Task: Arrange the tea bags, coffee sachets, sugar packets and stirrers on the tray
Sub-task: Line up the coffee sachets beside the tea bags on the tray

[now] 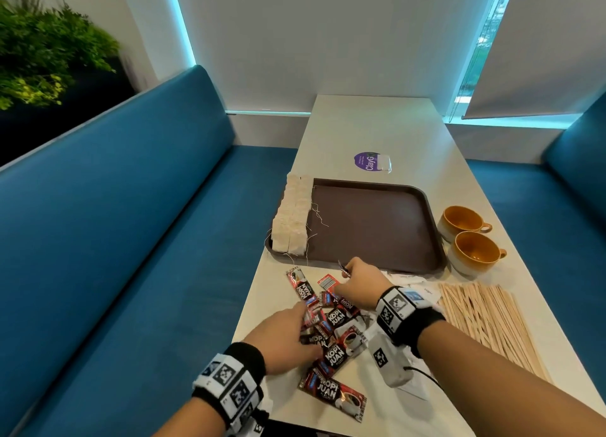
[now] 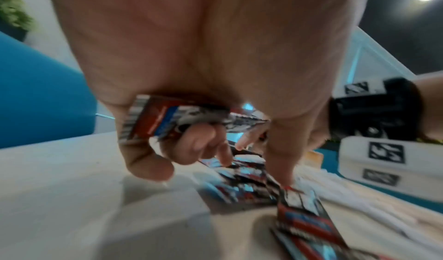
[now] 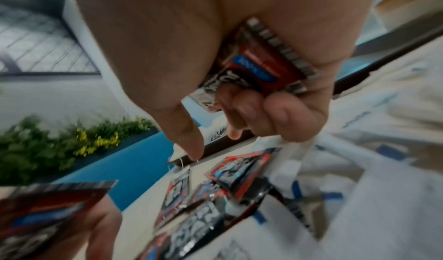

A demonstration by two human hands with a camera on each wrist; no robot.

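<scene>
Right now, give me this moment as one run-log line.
left hand: grips coffee sachet | right hand: grips another sachet | tea bags: on tray | stirrers: on table

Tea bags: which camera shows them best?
The head view: the tea bags stand in neat rows along the tray's left edge. The right wrist view catches only a blurred white corner; the left wrist view shows none.

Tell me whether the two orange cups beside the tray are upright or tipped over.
Upright. Both orange cups stand on the table right of the tray, mouths facing up; what shows of their insides looks empty.
</scene>
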